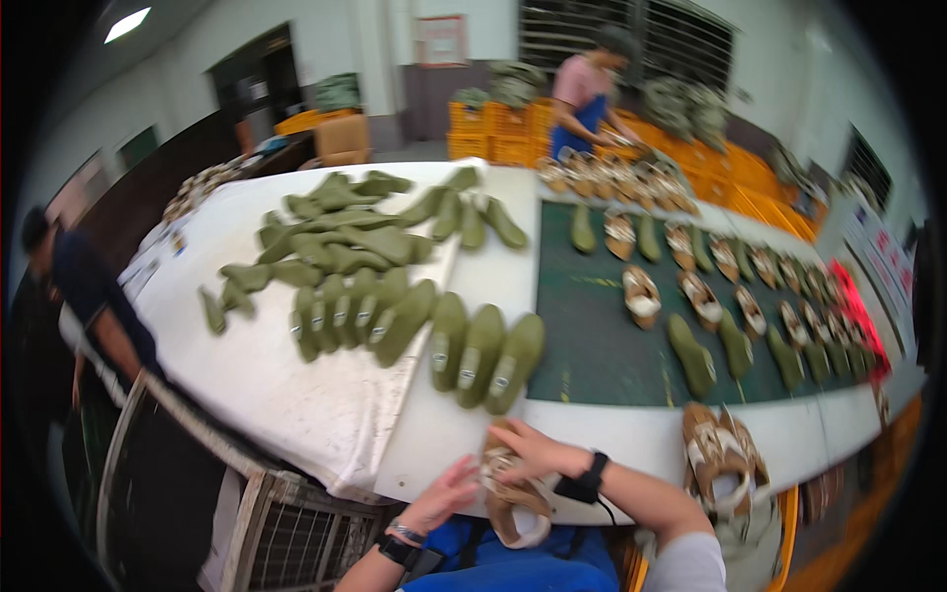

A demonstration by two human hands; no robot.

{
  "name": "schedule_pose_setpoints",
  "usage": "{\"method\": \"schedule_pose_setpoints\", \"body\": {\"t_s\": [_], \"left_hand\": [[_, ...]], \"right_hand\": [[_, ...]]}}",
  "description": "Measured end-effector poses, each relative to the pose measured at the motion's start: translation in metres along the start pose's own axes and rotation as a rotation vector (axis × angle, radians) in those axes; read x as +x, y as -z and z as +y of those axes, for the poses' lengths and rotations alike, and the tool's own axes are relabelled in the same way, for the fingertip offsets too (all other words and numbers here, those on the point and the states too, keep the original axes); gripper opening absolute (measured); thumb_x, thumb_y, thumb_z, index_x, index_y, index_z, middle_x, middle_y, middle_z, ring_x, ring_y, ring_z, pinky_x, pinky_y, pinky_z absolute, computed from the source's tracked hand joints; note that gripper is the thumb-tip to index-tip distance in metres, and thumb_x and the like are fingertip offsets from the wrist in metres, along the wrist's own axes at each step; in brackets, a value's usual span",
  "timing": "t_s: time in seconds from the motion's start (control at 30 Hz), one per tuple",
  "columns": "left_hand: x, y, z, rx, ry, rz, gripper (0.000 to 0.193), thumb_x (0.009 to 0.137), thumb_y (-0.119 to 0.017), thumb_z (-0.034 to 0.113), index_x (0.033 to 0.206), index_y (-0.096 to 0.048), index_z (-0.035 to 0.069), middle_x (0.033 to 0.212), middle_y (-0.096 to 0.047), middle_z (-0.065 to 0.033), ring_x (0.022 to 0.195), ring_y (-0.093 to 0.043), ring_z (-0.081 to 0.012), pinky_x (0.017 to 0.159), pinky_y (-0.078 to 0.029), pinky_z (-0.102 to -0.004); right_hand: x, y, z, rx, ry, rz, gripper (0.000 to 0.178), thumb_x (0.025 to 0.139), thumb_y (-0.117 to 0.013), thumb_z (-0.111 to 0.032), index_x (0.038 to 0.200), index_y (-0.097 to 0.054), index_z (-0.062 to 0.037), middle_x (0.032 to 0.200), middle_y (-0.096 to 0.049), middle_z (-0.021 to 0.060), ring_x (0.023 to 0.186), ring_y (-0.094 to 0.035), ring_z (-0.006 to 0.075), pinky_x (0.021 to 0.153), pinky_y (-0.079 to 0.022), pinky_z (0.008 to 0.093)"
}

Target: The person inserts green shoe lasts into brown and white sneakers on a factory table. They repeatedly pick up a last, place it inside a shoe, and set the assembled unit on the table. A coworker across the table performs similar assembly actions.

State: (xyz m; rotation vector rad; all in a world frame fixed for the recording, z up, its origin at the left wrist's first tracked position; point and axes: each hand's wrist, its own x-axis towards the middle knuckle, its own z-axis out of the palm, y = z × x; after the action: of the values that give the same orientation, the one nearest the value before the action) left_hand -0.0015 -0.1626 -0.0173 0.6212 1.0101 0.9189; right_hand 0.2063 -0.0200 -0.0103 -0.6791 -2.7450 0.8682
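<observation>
A tan shoe with white straps (515, 515) lies at the table's front edge, right before me, its toe pointing away. My right hand (538, 456) comes from the right and grips its front part, covering much of the toe. On the shoe's left side my left hand (446, 496) is open, its fingers apart and close to the upper; whether they touch it I cannot tell. Just beyond the toe, several green shoe lasts (483, 355) lie side by side on the white tabletop (434, 444).
More green lasts (345, 237) are heaped on a white cloth (197, 326) at left. A green conveyor belt (602, 355) carries shoes (641, 296) and lasts at right. Finished-looking shoes (718, 454) stand at the right edge. Co-workers (584, 94) (84, 286) are behind and at left.
</observation>
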Motion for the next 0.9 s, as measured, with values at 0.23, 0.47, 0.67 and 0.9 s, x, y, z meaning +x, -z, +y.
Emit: {"method": "schedule_pose_setpoints", "body": {"t_s": [0.23,0.47,0.67,0.9], "left_hand": [[0.029,-0.026,-0.034,0.104,0.031,-0.273,0.076,0.091,-0.065,0.018,0.151,-0.02,0.01,0.128,-0.047,0.0004,0.108,-0.048,-0.0049,0.089,-0.044,-0.022],[0.017,-0.014,-0.033,0.084,-0.209,-0.078,0.07,0.086,-0.069,0.012,0.144,-0.03,0.008,0.124,-0.048,-0.0022,0.114,-0.049,-0.0114,0.1,-0.04,-0.0272],[0.01,0.024,-0.015,0.474,-0.755,0.624,0.054,0.079,-0.072,0.007,0.127,-0.048,0.006,0.117,-0.054,-0.0075,0.108,-0.051,-0.0137,0.094,-0.043,-0.0275],[-0.013,0.054,-0.017,0.264,-0.453,0.591,0.073,0.083,-0.072,0.029,0.139,-0.033,0.004,0.127,-0.052,-0.0205,0.113,-0.054,-0.0245,0.096,-0.044,-0.035]], "right_hand": [[-0.027,-0.005,0.003,0.081,-0.292,-0.06,0.095,0.07,-0.077,-0.048,0.145,-0.031,-0.0099,0.122,-0.049,0.0308,0.109,-0.055,0.0452,0.093,-0.047,0.0437],[-0.003,-0.006,-0.008,0.153,-0.027,-0.021,0.09,0.072,-0.082,-0.031,0.142,-0.034,-0.0008,0.133,-0.043,0.0253,0.123,-0.046,0.0367,0.104,-0.039,0.0404],[0.066,0.001,-0.032,0.534,0.053,0.106,0.063,0.082,-0.071,-0.027,0.135,-0.046,-0.0052,0.116,-0.055,0.0223,0.103,-0.059,0.0349,0.083,-0.051,0.04],[0.129,0.061,-0.01,-0.555,-0.528,0.203,0.054,0.087,-0.058,-0.048,0.129,-0.053,-0.0145,0.102,-0.063,0.0189,0.09,-0.064,0.0361,0.075,-0.052,0.046]]}}
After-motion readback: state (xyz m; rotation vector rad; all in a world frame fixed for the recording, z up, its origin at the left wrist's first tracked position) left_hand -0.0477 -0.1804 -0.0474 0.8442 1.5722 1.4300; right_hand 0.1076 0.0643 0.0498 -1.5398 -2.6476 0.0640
